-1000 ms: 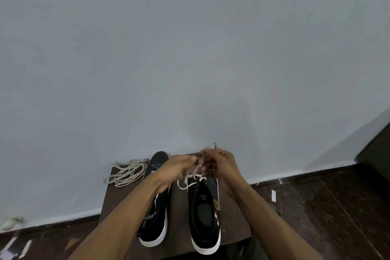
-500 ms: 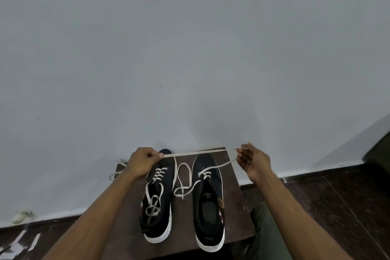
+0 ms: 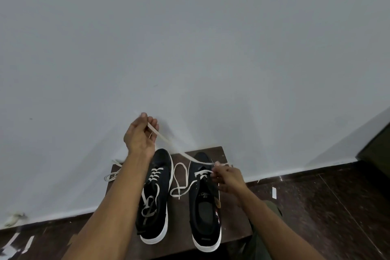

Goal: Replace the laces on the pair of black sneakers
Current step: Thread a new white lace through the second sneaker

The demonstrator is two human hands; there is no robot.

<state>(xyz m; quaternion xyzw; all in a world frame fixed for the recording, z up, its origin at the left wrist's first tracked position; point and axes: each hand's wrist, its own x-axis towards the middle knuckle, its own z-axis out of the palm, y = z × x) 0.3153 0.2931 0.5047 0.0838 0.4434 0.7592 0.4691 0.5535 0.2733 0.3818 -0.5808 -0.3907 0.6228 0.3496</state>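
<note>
Pinching one white lace [image 3: 168, 144], the left hand [image 3: 140, 136] is raised above the left sneaker [image 3: 155, 202]; the right hand [image 3: 226, 177] pinches it over the right sneaker [image 3: 203, 209].

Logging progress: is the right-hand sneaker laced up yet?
Partly laced. The right sneaker shows lace only through its toe-end eyelets; the rest runs loose to both hands.

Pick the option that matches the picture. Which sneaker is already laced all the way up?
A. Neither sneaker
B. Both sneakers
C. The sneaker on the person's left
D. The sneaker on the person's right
C: the left sneaker shows white crossings up its front and a tied bow, while the right sneaker has lace only at its toe-end eyelets, with the white lace stretched between the left hand and the right hand.
</note>
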